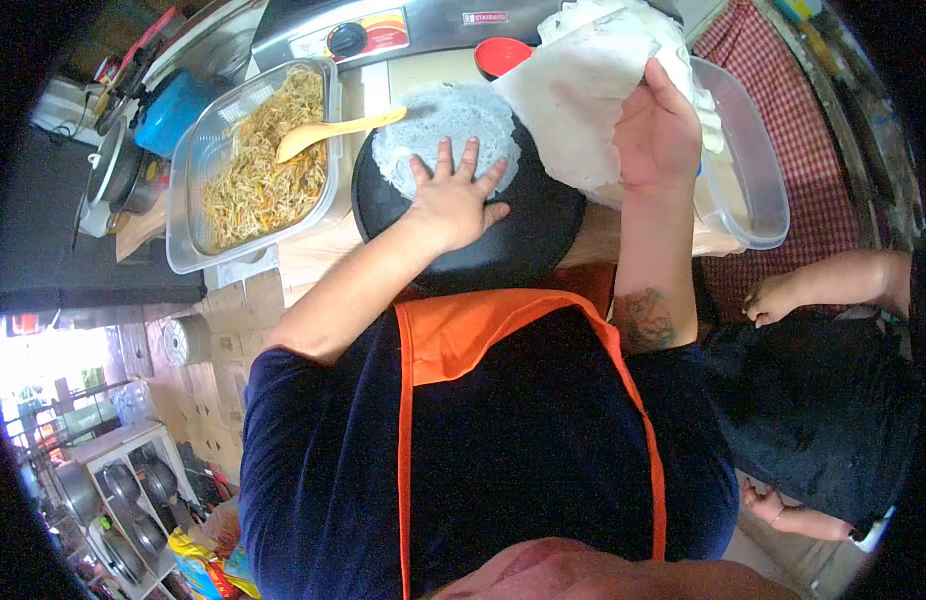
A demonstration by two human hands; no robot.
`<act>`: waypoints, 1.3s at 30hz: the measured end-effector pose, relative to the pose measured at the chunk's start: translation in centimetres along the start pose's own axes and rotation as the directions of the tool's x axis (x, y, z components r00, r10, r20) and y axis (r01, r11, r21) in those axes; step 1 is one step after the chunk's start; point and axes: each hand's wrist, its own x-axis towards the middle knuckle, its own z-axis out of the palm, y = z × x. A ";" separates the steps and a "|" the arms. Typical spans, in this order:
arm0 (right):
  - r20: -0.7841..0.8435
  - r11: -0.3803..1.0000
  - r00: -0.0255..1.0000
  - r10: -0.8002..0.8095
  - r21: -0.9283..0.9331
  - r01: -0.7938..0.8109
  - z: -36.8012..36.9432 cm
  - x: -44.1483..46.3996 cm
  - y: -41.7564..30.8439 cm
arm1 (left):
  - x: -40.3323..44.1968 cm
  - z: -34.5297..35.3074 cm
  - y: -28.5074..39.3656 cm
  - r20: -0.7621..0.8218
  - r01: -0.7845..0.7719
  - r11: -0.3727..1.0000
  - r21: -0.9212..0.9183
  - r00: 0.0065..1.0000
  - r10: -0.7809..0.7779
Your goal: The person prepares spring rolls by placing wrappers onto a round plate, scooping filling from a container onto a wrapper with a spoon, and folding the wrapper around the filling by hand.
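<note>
A thin, pale round wrapper [391, 150] lies on a black round plate [528, 235]. My left hand [458, 195] rests flat on this wrapper with its fingers spread, holding nothing. To the right, my right hand [660, 130] is raised with its palm towards me, at a large white wrapper sheet [568, 110] that droops leftward from it. Part of that hand's grip is hidden. Behind it, a pile of white wrappers [623, 25] rises over a clear plastic container [768, 205]. A yellow spoon [358, 125] reaches from the noodle filling [268, 165] to the plate's wrapper.
The filling sits in a clear plastic tub [188, 235] at left. A small red bowl [502, 56] stands behind the plate, before a metal appliance with a black knob [347, 39]. On my right are another person's hand [773, 300] and a red checked cloth [758, 80].
</note>
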 end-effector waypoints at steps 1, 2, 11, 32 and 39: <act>0.003 1.000 1.000 -0.002 -0.002 0.002 0.1 -0.1 -0.1 | -0.1 -0.3 0.0 0.078 -0.068 0.998 -0.003 0.995 0.068; 0.005 1.000 1.000 -0.008 -0.008 0.008 0.1 -0.1 -0.3 | 0.0 -0.6 -0.1 0.154 -0.138 0.990 -0.011 0.978 0.138; 0.093 0.943 0.944 0.315 0.084 -0.323 -3.1 1.4 1.1 | -0.6 -1.8 -6.0 0.229 -0.402 0.885 -0.234 0.862 0.452; 0.670 0.443 0.736 0.098 -0.691 0.571 -1.5 1.7 7.8 | 0.2 -10.6 -4.5 0.105 0.048 0.649 -0.759 0.993 0.048; 0.586 0.507 0.756 0.290 -0.764 0.398 2.8 2.1 3.0 | 2.0 -14.7 -5.1 0.024 -0.083 0.630 -0.772 0.987 0.160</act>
